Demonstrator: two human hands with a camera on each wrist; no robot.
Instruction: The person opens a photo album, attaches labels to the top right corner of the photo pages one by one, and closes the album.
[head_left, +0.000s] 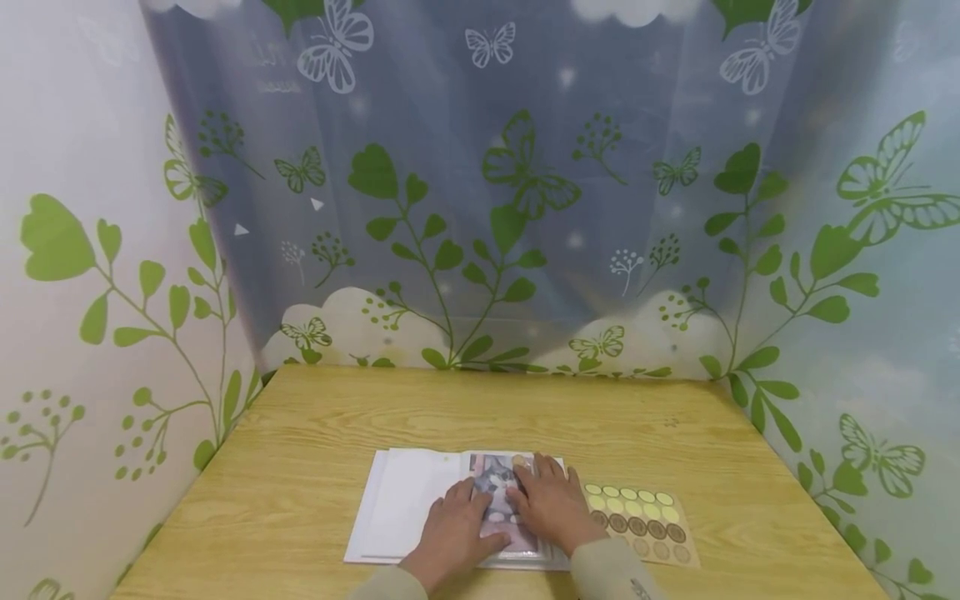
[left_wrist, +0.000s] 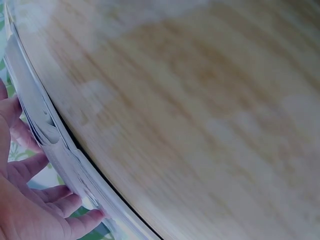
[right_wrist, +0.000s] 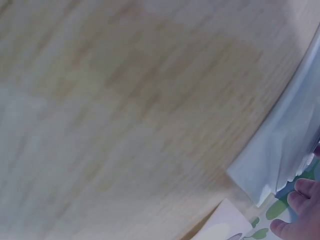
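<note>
An open white book [head_left: 412, 492], looking like an album, lies on the table. Its right page bears a grey, white and pink picture [head_left: 495, 477] with a shiny surface. My left hand [head_left: 453, 533] rests over the lower left of that page, fingers extended. Across its right side lies my right hand [head_left: 552, 504], fingers pointing away from me, with a small round tan piece near its fingertips at the top. From the left wrist view, the book's stacked page edges [left_wrist: 65, 155] show beside the fingers. In the right wrist view, fingers appear by the book's white corner [right_wrist: 270, 165].
A sheet of round stickers [head_left: 686, 546] in yellow, brown and tan rows lies right of the book, partly covered by my right forearm. The wood-grain table [head_left: 480, 408] ends at a curtain [head_left: 540, 275] printed with leaves and butterflies, which also hangs along both sides.
</note>
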